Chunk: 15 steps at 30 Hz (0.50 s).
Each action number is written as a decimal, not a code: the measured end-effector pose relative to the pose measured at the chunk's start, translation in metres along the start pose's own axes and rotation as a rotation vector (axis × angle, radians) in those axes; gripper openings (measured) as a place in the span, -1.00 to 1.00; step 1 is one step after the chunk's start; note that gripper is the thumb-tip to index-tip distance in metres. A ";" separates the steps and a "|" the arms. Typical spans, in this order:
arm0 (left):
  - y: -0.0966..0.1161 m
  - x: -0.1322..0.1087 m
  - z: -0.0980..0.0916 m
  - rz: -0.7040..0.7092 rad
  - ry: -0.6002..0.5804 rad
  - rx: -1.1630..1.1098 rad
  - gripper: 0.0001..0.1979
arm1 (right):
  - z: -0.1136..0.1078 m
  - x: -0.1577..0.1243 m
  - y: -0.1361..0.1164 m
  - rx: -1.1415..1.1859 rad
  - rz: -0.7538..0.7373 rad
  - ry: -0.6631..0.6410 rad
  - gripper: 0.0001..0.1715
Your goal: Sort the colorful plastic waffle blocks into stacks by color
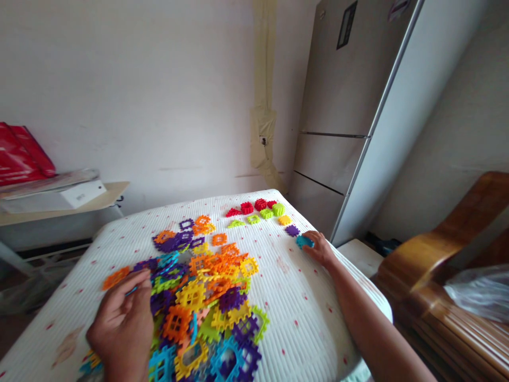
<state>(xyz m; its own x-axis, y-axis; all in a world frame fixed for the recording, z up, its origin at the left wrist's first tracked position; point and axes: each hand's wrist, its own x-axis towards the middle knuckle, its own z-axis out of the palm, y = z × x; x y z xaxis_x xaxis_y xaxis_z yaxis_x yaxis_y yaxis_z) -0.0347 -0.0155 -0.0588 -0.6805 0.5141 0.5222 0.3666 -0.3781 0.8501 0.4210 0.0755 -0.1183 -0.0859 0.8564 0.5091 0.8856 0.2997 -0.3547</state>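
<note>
My right hand [318, 248] reaches to the table's right edge, its fingers closed on a blue interlocking plastic piece [304, 241] at the table surface. Just beyond it lies a purple piece [292, 230], with a yellow piece [284, 219] farther back. My left hand [126, 315] hovers at the left side of the big mixed pile, fingers curled. A sliver of blue plastic piece [131, 290] shows between its thumb and fingers; most of it is hidden. The pile holds orange pieces [177, 322], yellow pieces [191, 295], purple pieces [233, 299] and blue pieces [227, 359], overlapping one another.
Red pieces [247, 208] and green pieces [278, 210] sit in groups at the far right of the white spotted table cover [286, 302]. A fridge [338, 116] stands behind, a wooden chair [445, 260] to the right. At left, a side table [113, 192] carries a red bag [24, 154].
</note>
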 end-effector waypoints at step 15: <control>-0.003 0.000 -0.005 -0.015 -0.073 0.057 -0.77 | 0.004 -0.002 0.013 0.060 0.014 -0.027 -0.50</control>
<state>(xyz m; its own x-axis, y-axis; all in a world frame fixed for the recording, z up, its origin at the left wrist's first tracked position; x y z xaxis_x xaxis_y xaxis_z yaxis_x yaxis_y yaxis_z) -0.0388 -0.0183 -0.0615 -0.6386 0.5751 0.5113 0.3937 -0.3267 0.8592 0.4313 0.0791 -0.1268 -0.0862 0.8715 0.4827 0.8578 0.3113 -0.4089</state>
